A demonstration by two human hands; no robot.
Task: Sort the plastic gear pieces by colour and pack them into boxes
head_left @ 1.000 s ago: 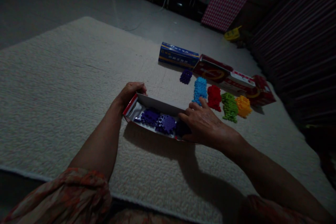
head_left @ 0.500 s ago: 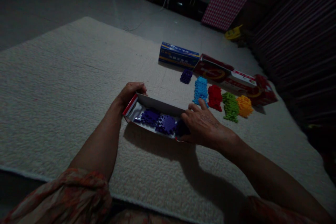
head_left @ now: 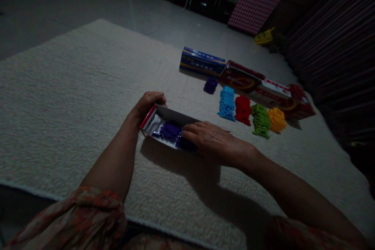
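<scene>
A long, open-topped box [head_left: 178, 114] with a white inside and a red end is tilted toward me above the mat. My left hand [head_left: 150, 101] grips its left end from the far side, with the fingers partly hidden behind the wall. Purple interlocking building pieces [head_left: 170, 131] lie inside on a silvery lining. My right hand [head_left: 211, 140] reaches over the box's right half. Its fingers are close together and bent down onto the purple pieces there; their tips and the thumb are hidden.
Beyond the box, small piles of purple [head_left: 210, 85], light blue [head_left: 227, 103], red [head_left: 243, 109], green [head_left: 261, 121] and orange pieces [head_left: 277, 120] lie on the cream mat [head_left: 88, 86]. A blue box [head_left: 202, 62] and red boxes [head_left: 243, 78] stand behind them.
My right hand has moved left along the box and lower into it, covering purple pieces that showed before. My left hand keeps its hold on the box's end.
</scene>
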